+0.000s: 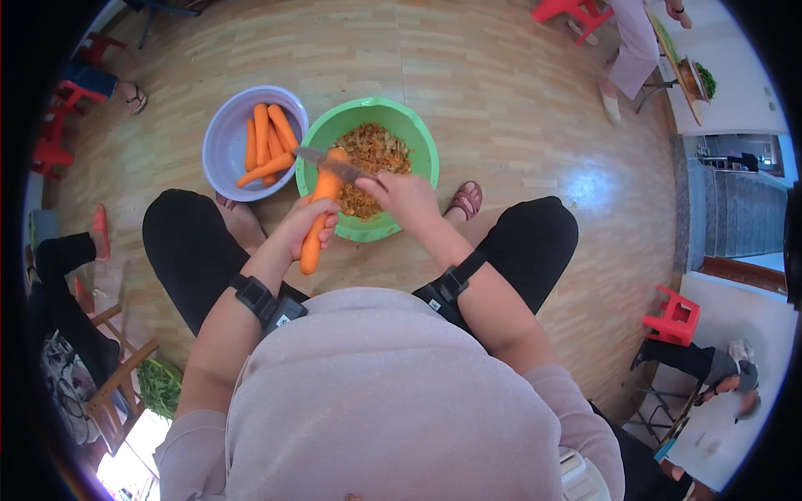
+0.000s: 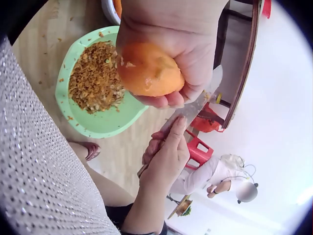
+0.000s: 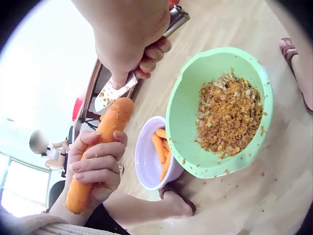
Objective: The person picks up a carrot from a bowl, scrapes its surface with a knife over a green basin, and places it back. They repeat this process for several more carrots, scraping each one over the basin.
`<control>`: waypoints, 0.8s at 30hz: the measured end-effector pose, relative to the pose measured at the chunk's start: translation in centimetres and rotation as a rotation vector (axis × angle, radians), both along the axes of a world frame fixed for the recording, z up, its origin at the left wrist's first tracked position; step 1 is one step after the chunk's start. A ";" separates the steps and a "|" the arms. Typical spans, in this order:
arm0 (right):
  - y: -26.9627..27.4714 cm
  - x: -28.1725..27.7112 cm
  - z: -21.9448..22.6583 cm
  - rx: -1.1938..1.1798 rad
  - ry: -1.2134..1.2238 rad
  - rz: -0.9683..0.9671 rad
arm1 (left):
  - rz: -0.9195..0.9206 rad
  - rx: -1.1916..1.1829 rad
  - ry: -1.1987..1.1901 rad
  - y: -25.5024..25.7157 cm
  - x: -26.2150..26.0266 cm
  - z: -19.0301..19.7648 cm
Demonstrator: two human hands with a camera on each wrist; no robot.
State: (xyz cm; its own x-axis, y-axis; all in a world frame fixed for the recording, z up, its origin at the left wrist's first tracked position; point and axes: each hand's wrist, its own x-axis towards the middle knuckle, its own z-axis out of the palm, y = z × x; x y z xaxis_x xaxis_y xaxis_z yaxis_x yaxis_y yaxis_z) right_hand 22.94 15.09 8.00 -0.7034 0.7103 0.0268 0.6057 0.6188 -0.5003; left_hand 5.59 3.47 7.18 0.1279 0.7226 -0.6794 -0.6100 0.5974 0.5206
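Note:
My left hand (image 1: 311, 227) grips a large peeled-looking carrot (image 1: 311, 250) around its lower half, the fingers wrapped over it. The carrot's far end slants up over the green basin (image 1: 428, 146). In my right hand (image 1: 408, 200) is a kitchen knife (image 3: 106, 96), its blade flecked with orange bits and the thumb lying along it. In the head view the blade (image 1: 314, 157) crosses the upper end of the carrot. Beneath, the basin holds a heap of brown and orange peelings (image 3: 230, 120). The left wrist view shows the carrot's rounded butt end (image 2: 146, 71) beyond the palm.
Left of the green basin stands a pale purple basin (image 1: 214, 159) with several carrots (image 1: 261, 134). Scraps lie on the wood-patterned floor (image 3: 234, 205). My knees (image 1: 188, 250) flank the work. Red stools (image 1: 672, 316) and other people are around the room's edges.

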 end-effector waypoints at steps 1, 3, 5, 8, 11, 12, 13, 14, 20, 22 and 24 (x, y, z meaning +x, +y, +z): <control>-0.3 -0.1 0.0 -0.014 0.008 0.071 | 0.017 0.001 -0.006 0.0 0.1 0.1; -0.3 -0.1 -0.7 -0.007 0.028 0.083 | 0.033 -0.004 -0.014 -0.2 0.0 0.3; 0.1 0.4 -1.6 0.002 0.044 0.083 | 0.013 -0.011 -0.085 0.0 0.0 0.5; 1.6 1.1 -2.3 0.059 0.027 -0.085 | 0.009 -0.031 -0.109 -0.1 -0.1 0.0; 2.1 1.1 -2.0 0.024 -0.048 -0.136 | -0.010 0.027 -0.075 -0.1 -0.1 0.5; 1.8 0.9 -1.6 0.035 -0.038 -0.142 | -0.009 0.027 -0.076 0.0 -0.1 0.6; 1.5 0.9 -1.2 0.044 -0.032 -0.144 | 0.017 0.011 -0.076 0.0 -0.1 0.7; 1.1 0.8 -0.8 0.042 -0.038 -0.136 | 0.046 -0.005 -0.078 0.0 0.0 0.7; -0.2 -0.2 0.0 -0.078 0.008 0.053 | -0.054 -0.060 -0.019 0.1 0.2 0.6; 0.3 0.0 -0.4 0.016 -0.007 0.007 | -0.062 -0.070 0.010 0.1 0.4 0.7; 1.5 0.7 -1.6 0.010 -0.044 -0.067 | -0.072 -0.072 0.042 0.1 0.6 0.9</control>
